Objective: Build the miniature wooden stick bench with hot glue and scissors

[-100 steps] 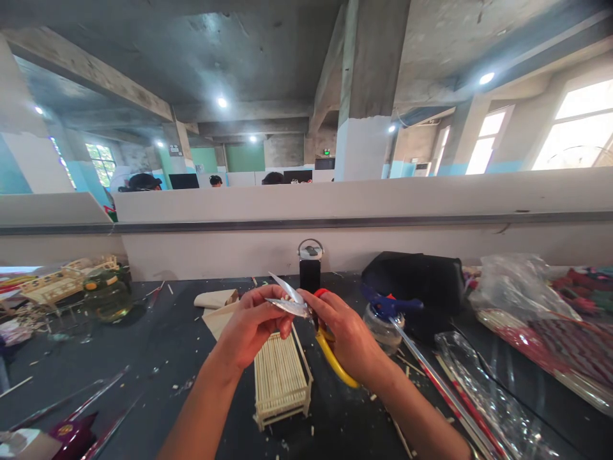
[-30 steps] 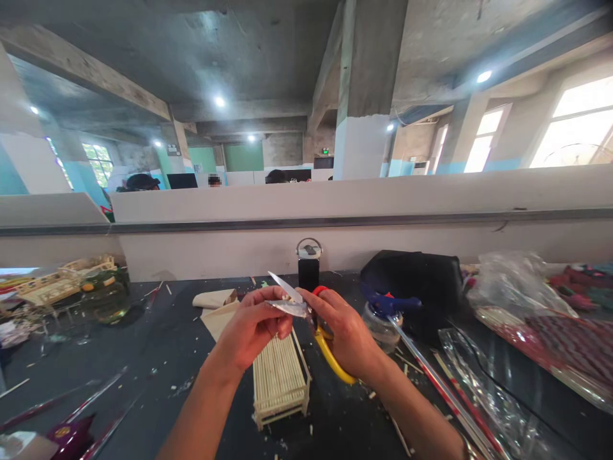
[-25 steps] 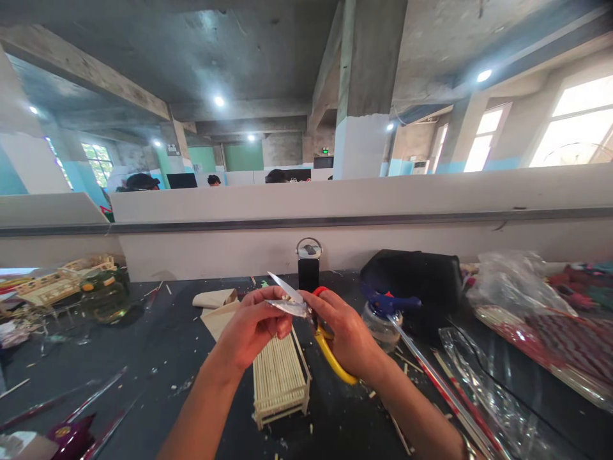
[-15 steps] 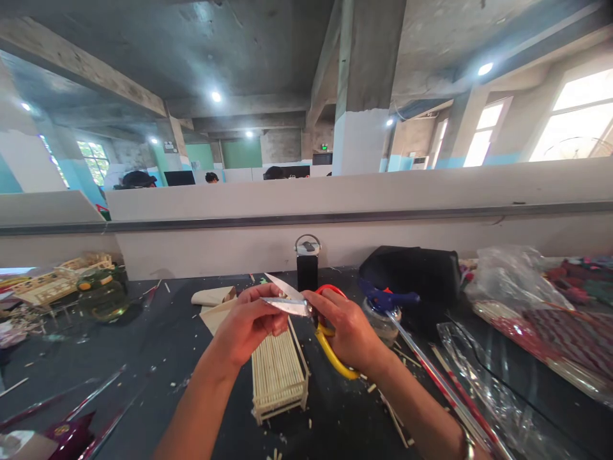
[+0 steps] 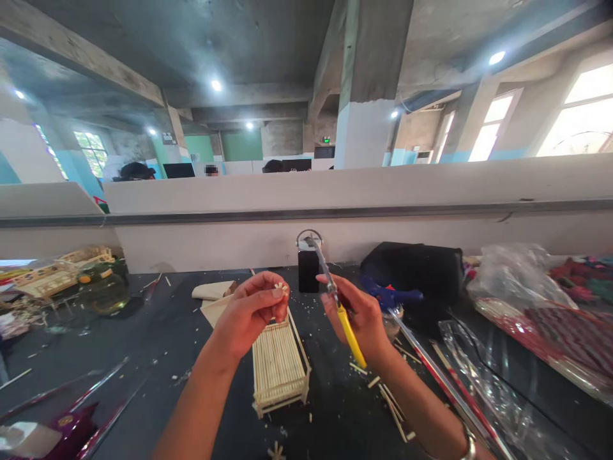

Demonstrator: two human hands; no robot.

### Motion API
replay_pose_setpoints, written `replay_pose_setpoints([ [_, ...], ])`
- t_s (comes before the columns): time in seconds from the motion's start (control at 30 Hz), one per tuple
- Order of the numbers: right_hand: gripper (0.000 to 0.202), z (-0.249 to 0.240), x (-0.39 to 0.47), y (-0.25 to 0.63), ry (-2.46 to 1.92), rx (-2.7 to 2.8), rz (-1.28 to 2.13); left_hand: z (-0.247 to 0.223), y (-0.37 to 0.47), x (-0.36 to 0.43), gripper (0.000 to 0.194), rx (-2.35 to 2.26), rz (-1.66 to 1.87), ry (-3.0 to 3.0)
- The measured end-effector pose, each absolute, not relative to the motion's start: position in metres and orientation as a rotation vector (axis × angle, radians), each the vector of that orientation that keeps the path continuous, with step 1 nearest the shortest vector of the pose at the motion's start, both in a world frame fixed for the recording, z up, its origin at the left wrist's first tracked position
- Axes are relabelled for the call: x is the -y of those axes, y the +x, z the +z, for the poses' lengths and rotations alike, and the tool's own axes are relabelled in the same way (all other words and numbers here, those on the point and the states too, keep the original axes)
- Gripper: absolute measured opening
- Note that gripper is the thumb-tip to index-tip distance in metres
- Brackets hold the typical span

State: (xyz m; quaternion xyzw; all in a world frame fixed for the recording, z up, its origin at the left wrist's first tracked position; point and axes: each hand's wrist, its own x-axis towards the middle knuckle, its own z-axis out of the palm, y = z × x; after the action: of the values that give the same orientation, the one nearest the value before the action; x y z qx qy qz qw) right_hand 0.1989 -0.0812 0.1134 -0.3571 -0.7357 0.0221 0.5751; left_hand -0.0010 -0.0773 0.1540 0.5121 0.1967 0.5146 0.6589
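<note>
Our left hand (image 5: 251, 313) pinches small stick pieces (image 5: 283, 289) at its fingertips; our right hand (image 5: 361, 316) grips closed scissors (image 5: 339, 306) just beside, blades pointing up and away.

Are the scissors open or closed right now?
Closed. The scissors in the right hand show one thin line of blades pointing up, with no gap. The left hand pinches small sticks.

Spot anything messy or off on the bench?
Yes: pale stick offcuts lie scattered over the dark table around the little stick frame. The left hand pinches short stick bits; the right hand holds scissors.
</note>
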Motion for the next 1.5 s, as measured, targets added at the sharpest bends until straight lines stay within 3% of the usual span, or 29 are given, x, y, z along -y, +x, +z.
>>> replay_pose_setpoints([
  [0.3, 0.053, 0.106, 0.074, 0.199, -0.866, 2.012, 0.186, 0.145, 0.0, 0.067, 0.009, -0.425, 1.139, 0.997],
  [0.67, 0.061, 0.096, 0.06, 0.202, -0.905, 2.126, 0.131, 0.122, -0.003, 0.051, 0.013, -0.361, 0.936, 0.957],
  [1.5, 0.065, 0.096, 0.061, 0.199, -0.862, 2.201, -0.128, 0.125, -0.004, 0.049, 0.011, -0.483, 0.796, 0.897],
])
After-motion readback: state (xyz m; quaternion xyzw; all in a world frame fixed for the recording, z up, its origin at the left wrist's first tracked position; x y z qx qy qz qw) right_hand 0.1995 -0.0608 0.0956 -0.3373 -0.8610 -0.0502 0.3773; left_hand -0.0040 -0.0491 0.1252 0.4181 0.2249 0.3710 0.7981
